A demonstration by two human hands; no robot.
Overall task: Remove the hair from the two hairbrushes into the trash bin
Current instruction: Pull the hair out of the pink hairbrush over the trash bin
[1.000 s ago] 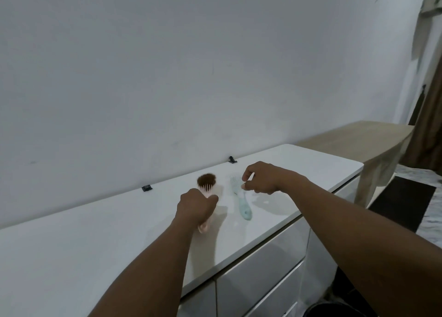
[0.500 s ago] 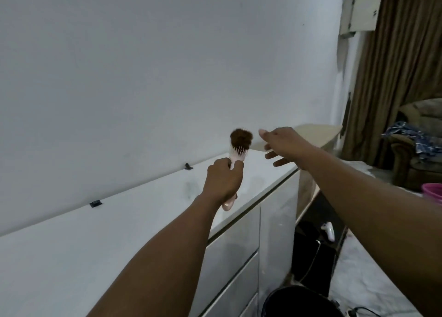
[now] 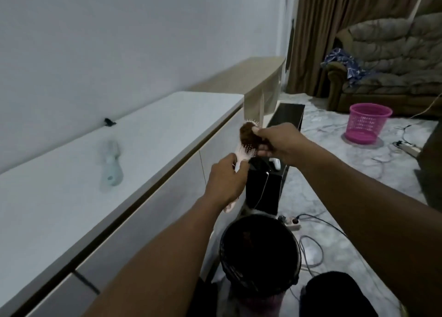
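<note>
The left hand (image 3: 226,179) is clenched around the handle of the pink hairbrush (image 3: 241,152), holding it up in the air with the bristle face turned toward the right hand (image 3: 278,144). The right hand is pinched onto the clump of brown hair (image 3: 248,136) matted over the brush head, thumb and fingertips closed on its right edge. Bare pins show at the near and far ends of the head, so the clump appears partly lifted. The black trash bin (image 3: 259,252) stands on the floor below the hands and somewhat nearer the person, mouth open upward. The second hairbrush (image 3: 110,163), pale green, lies flat on the white surface (image 3: 59,209), well apart from both hands; blur prevents any finding on its hair load.

Handling assessment: the hair is judged very light, soft and tangled, likely to hang together as one mat yet cling to the pins. Best taken at its edge and peeled along the pin rows, not plucked from the middle. The brush is judged stiff, light plastic; the handle grip suits it.

Risk: loose strands may drift past the bin rim unless released low over the opening. A pink basket (image 3: 366,123) stands far off on the floor.
</note>
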